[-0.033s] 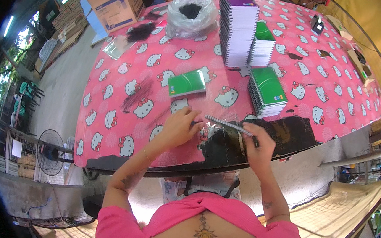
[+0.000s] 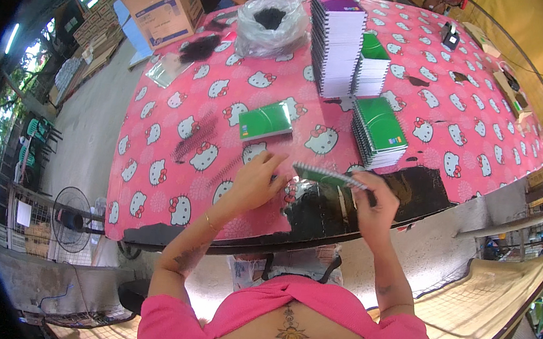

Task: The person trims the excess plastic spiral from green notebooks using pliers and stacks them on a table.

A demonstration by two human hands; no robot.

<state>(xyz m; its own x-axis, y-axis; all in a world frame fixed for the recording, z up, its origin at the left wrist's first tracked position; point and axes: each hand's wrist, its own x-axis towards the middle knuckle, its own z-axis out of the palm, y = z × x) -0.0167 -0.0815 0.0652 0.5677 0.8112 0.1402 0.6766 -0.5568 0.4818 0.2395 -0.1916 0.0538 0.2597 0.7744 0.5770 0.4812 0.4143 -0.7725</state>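
We pinch a spiral notebook (image 2: 330, 176) in our right hand (image 2: 372, 208), its grip closed at the right end; our left hand (image 2: 254, 184) rests open beside its other end.

Bare pink tablecloth (image 2: 162, 152) left of the hands lies open; green notebook (image 2: 264, 121) and notebook stacks (image 2: 379, 133) crowd ahead.

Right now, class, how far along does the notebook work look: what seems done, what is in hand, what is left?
Done: stacks of spiral-bound notebooks and a shorter green stack stand on the pink tablecloth. In hand: the right hand holds one green notebook, the left hand beside it. Seemingly left: loose black spiral coils and one single green notebook.
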